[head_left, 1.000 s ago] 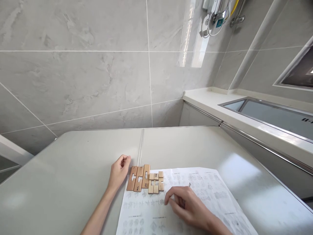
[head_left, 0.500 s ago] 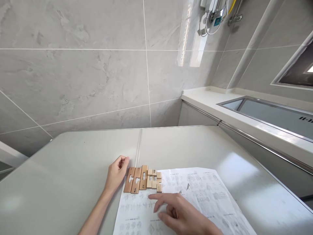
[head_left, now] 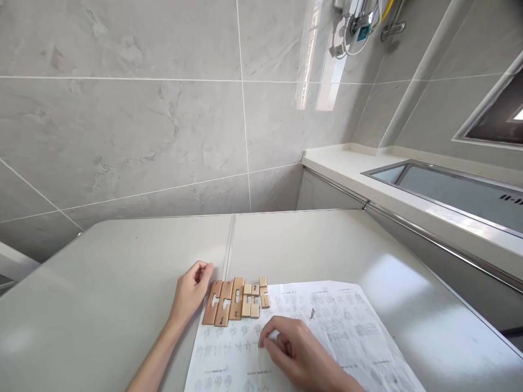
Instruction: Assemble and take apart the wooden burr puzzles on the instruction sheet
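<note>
Head cam: notched wooden pcs (head_left: 237, 305) lay in a row, printed sheet's (head_left: 302, 305) upper L, on desk (head_left: 122, 283). L hand (head_left: 192, 289) curled narrow beside; R hand (head_left: 292, 348) likewise, nearer; nothing visible in either. Pcs looked light, stiff, prob. smooth; long edges suited pinching.

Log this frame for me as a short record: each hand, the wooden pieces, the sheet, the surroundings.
left hand: fingers curled, beside the row's left end; contact unclear
right hand: fingers bent, above the sheet, apart from the pieces; nothing visible held
larger brown pieces: three, side by side, notched or slotted
smaller pale pieces: three, right of the brown ones, rightmost set farther back
printed sheet: small figures, partly under the pieces
surroundings: pale table, grey tiled wall
</note>
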A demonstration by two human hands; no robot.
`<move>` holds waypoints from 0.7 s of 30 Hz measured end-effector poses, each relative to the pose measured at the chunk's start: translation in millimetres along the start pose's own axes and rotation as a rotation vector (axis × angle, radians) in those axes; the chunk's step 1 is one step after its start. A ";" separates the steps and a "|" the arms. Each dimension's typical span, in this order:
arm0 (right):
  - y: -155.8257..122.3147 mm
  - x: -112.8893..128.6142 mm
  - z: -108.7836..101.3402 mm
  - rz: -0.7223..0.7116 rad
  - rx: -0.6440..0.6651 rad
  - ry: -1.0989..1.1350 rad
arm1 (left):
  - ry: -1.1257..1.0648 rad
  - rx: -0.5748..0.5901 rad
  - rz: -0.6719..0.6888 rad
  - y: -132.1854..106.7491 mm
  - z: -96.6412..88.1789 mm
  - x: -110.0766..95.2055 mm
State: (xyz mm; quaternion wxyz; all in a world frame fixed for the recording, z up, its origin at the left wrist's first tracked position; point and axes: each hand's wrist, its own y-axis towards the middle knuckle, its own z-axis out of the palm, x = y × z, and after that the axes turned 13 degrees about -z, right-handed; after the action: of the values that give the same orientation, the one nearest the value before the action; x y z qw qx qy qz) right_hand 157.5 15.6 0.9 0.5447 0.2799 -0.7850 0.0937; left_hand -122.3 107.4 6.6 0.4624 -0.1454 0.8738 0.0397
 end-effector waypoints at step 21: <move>-15.6 -36.4 -104.7 0.122 -0.170 -0.211 | 0.053 -0.012 0.026 -3.1 0.4 -5.2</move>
State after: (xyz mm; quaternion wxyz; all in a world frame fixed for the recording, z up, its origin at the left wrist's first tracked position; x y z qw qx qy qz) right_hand 259.1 62.3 6.1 0.4743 0.1928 -0.8585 0.0301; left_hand -118.3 105.7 10.8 0.4375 -0.1378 0.8874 0.0469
